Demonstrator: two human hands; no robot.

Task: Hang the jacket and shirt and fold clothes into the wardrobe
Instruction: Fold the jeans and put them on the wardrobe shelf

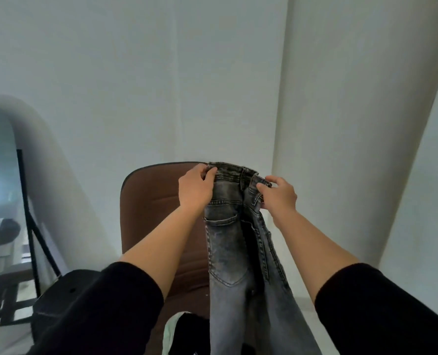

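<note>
Jeans, grey washed denim, one pair. Held up in the air by the waistband in front of a brown chair, back pockets toward the viewer, legs hanging straight down; long axis vertical, the two legs lying close together.

Left hand: fingers curled over the left end of the waistband, gripping it. Right hand: pinching the right end of the waistband at a belt loop. Both hands level and about equally near; the whole length of the garment lies below them, so a fold would likely bring the legs up or the waist down.

Beneath, on the chair seat: a heap of clothes, dark and pale green, near the hanging legs.

Room: plain white wall behind, a mirror leaning at far left, a black stool by the chair. Wardrobe not in view.
</note>
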